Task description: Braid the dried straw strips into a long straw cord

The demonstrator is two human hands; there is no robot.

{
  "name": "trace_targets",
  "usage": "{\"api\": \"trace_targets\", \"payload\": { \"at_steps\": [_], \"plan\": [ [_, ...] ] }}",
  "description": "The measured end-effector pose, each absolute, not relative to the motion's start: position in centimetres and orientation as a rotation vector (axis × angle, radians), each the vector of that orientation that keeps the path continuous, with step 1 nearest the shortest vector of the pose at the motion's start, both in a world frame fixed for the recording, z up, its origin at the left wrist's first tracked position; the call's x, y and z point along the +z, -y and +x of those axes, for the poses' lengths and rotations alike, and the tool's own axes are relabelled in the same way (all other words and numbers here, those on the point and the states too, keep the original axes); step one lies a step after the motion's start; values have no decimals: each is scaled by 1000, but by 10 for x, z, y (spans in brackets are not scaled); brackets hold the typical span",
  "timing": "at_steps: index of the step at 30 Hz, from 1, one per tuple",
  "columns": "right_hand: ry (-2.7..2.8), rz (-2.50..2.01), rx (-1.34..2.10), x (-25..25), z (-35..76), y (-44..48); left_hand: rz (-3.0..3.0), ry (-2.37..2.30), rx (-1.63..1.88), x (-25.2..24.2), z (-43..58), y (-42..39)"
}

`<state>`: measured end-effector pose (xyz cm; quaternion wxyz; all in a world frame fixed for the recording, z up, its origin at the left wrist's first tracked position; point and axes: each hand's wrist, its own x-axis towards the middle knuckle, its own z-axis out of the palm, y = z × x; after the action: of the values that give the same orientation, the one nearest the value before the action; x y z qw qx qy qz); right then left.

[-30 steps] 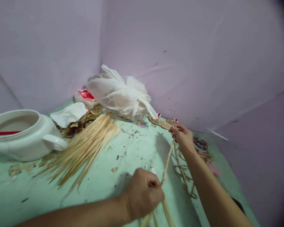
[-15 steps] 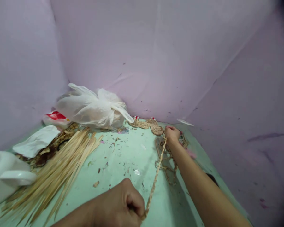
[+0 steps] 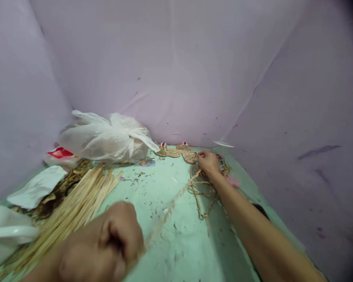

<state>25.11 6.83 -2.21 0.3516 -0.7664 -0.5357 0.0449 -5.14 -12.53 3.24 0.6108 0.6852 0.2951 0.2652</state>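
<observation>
My left hand (image 3: pixel 114 235), blurred by motion, is in a fist around a braided straw cord (image 3: pixel 181 192). From that fist the cord slants up and away across the table toward my right hand (image 3: pixel 208 161). My right hand is closed in a pinch at the far right, with the cord running in under it; its exact grip is partly hidden. Loose loops of the same cord (image 3: pixel 204 215) lie below and beside the right wrist. Just left of the right fingers are two woven straw slipper-shaped pieces (image 3: pixel 189 155), each with a small red-and-white decoration.
A bundle of pale straw strips (image 3: pixel 73 199) lies on the left of the green table (image 3: pixel 176 254). Around it are a white jug (image 3: pixel 6 235), a white cloth (image 3: pixel 37 187), a red-and-white packet (image 3: pixel 60 154) and a tied plastic bag (image 3: pixel 108 137). Pale purple walls (image 3: pixel 170 70) enclose the table.
My left hand has moved left and slightly up, carrying its end of the cord. My right hand has stayed near the slipper-shaped pieces. The view has turned slightly right.
</observation>
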Motion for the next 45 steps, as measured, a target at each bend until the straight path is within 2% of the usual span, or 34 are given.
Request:
{"api": "trace_targets", "payload": {
  "at_steps": [2, 4, 8, 10, 12, 17, 23, 26, 31, 37, 45],
  "plan": [
    [1589, -2041, 101, -3, 233, -58, 1549, -742, 600, 44, -57, 107],
    [1837, -1814, 187, 18, 207, -44, 1468, -819, 709, 50, -60, 94],
    [2105, -1085, 1107, 42, 156, -7, 1350, -902, 858, 51, -66, 89],
    [2006, -989, 1395, 40, 144, 8, 1334, -959, 954, 53, -73, 88],
    [1831, -998, 1510, 30, 141, 17, 1376, -1012, 1028, 58, -80, 84],
    [1458, -1021, 1461, 6, 145, 21, 1579, -1235, 983, 63, -79, 71],
    [1162, -1212, 1232, -12, 130, 11, 2544, -1842, 721, 44, -19, 64],
    [1141, -1229, 1232, -15, 128, 7, 2796, -1815, 533, 32, 16, 60],
    [1168, -1160, 1285, -7, 141, 9, 2798, -1739, 382, 19, 47, 52],
    [1247, -1135, 1248, -14, 163, 2, 2861, -1423, 193, 16, 56, 42],
    [778, -1237, 1159, -21, 170, -10, 2601, -1682, 630, 3, 50, 31]
  ]
}}
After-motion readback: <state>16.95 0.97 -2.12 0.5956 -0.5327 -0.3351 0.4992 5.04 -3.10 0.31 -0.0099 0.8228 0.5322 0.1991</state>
